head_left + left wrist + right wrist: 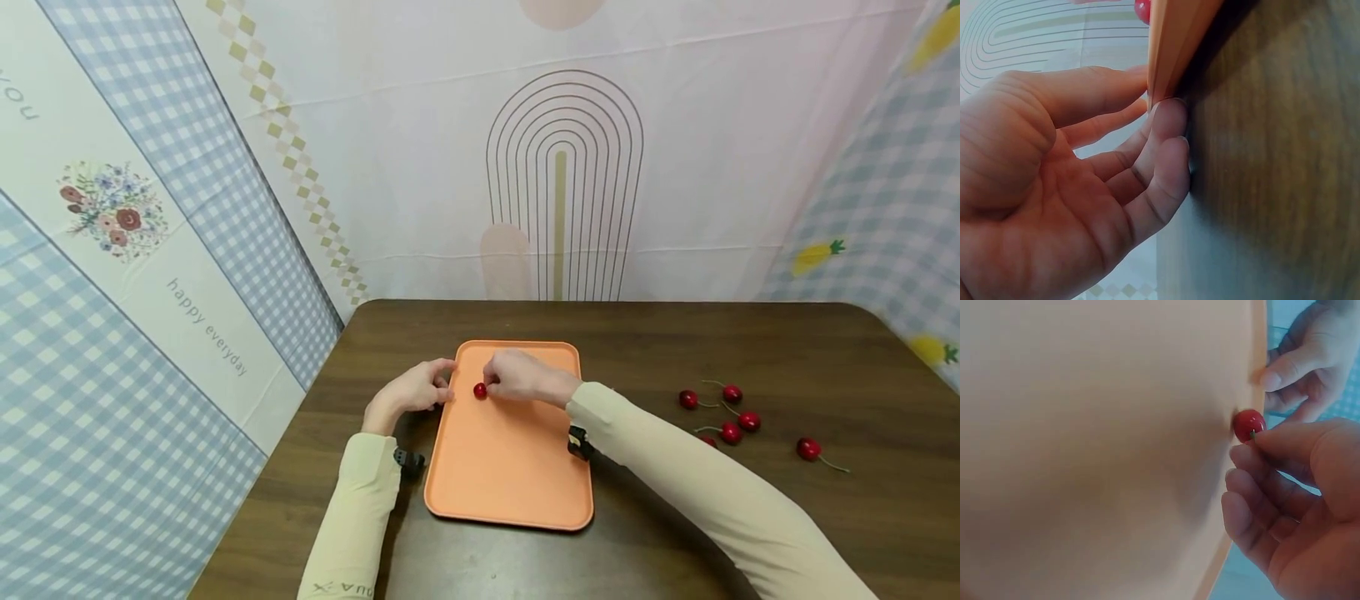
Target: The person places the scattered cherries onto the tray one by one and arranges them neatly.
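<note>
An orange tray (510,475) lies on the dark wooden table. Over its upper left part my right hand (516,375) pinches a red cherry (1249,425) by the stem, close to the fruit, between thumb and index finger. The cherry hangs right at the tray's surface, its shadow beside it. At the tray's left side my left hand (412,390) holds the rim (1166,62). Its thumb (1104,90) lies over the edge and the other fingertips are against the outer side, low by the tabletop.
Several red cherries with green stems lie on the table right of the tray, among them one cherry (808,449) farther right. My right sleeve (690,475) partly covers another cherry (708,442). A patterned cloth (420,167) hangs behind the table's back edge.
</note>
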Demonstrator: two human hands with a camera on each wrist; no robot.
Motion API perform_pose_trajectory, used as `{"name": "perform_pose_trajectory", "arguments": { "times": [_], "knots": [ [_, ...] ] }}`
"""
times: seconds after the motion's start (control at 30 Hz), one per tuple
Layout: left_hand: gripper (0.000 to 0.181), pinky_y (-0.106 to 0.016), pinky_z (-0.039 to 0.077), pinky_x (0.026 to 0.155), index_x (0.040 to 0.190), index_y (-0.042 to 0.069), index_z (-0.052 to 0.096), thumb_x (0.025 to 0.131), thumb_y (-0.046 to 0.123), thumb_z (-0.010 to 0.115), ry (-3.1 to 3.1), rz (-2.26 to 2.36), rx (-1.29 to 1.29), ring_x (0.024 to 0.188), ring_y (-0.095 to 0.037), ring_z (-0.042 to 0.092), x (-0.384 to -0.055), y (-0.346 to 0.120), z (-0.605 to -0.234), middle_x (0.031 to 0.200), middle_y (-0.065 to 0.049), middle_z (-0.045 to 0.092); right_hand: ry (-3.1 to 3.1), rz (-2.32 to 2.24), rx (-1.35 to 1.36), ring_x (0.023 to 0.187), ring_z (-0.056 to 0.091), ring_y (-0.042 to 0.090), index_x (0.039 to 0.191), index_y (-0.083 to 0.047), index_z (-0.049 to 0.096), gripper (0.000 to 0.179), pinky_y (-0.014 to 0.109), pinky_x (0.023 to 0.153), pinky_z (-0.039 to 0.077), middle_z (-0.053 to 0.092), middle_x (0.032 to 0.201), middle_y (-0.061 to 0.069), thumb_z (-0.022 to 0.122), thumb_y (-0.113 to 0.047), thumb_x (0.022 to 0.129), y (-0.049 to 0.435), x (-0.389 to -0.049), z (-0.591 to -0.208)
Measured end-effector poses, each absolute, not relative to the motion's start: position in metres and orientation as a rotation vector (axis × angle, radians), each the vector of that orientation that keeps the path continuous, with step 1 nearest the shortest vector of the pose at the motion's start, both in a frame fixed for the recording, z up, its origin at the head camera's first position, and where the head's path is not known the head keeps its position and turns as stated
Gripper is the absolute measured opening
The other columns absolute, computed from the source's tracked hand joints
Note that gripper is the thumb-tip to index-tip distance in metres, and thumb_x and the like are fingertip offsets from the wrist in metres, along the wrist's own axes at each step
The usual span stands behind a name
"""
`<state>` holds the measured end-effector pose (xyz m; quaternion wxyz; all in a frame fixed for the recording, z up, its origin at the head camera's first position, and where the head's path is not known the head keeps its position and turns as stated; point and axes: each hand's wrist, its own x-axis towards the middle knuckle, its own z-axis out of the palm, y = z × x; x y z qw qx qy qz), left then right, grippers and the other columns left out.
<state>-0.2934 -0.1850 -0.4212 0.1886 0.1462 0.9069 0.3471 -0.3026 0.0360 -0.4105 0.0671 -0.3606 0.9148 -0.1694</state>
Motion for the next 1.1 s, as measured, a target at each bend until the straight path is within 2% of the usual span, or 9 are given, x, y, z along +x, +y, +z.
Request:
{"name": "perform_pose_trajectory", "arguments": {
  "times": [0.17, 0.63, 1.1],
  "knots": [
    [0.057, -0.026, 0.046, 0.059, 0.146, 0.005, 0.042, 0.093, 0.007, 0.063, 2.554, 0.973, 0.419, 0.063, -0.016, 0.054, -0.294, -0.184, -0.419, 0.091, -0.011, 0.065, 2.765, -0.468, -1.056, 0.065, 0.052, 0.01, 0.079, -0.014, 0.072, 0.013, 0.025, 0.062, 0.043, 0.067, 0.08, -0.003, 0.065, -0.011, 0.09, 0.036, -0.301, -0.413],
    [0.057, -0.025, 0.047, 0.059, 0.145, 0.005, 0.044, 0.092, 0.006, 0.063, 2.579, 0.95, 0.409, 0.064, -0.016, 0.055, -0.29, -0.182, -0.417, 0.09, -0.011, 0.064, 2.72, -0.394, -0.974, 0.061, 0.05, 0.01, 0.076, -0.019, 0.065, 0.013, 0.023, 0.058, 0.039, 0.06, 0.072, -0.006, 0.068, -0.018, 0.089, 0.035, -0.301, -0.416],
    [0.057, -0.025, 0.047, 0.059, 0.146, 0.005, 0.043, 0.092, 0.005, 0.062, 2.572, 0.944, 0.43, 0.065, -0.016, 0.056, -0.291, -0.182, -0.417, 0.092, -0.011, 0.065, 2.66, -0.59, -1.118, 0.067, 0.05, 0.008, 0.085, -0.014, 0.066, 0.006, 0.023, 0.064, 0.043, 0.061, 0.078, -0.003, 0.065, -0.014, 0.091, 0.071, -0.294, -0.403]
  ]
}}
